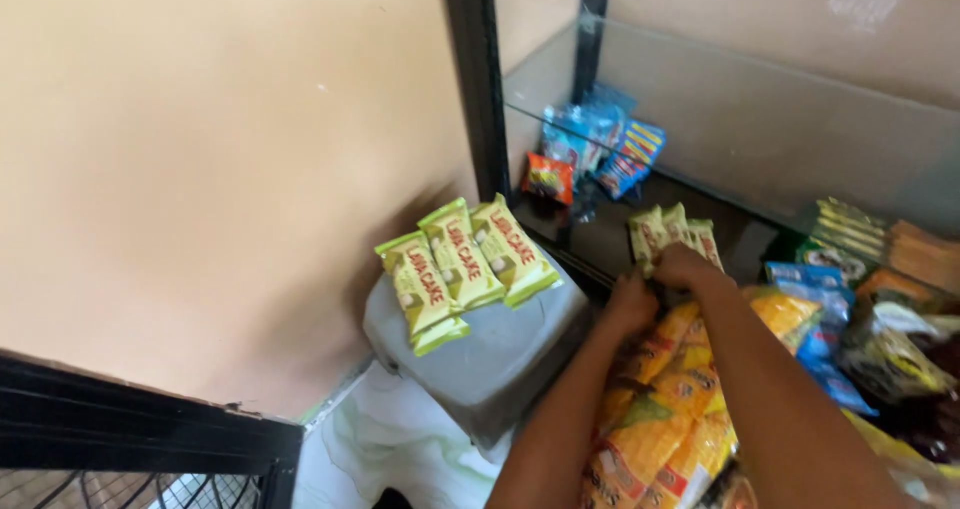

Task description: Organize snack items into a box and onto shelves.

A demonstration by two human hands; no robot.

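Note:
My left hand (632, 304) and my right hand (690, 269) meet at the front of a low glass shelf, both closed on a bunch of yellow-green snack bar packets (672, 231) standing upright there. Beneath my forearms hangs a strip of orange and yellow snack packets (660, 424). Three more yellow-green bar packets (462, 267) lie fanned out on a grey plastic stool (500, 354) to the left of my hands.
Blue and red sweet packets (595, 154) sit at the back of the glass shelf (740, 119). Several blue, green and orange packets (850, 269) crowd the right side. A peach wall (220, 169) fills the left, with a black metal frame (478, 79) and grille (130, 439).

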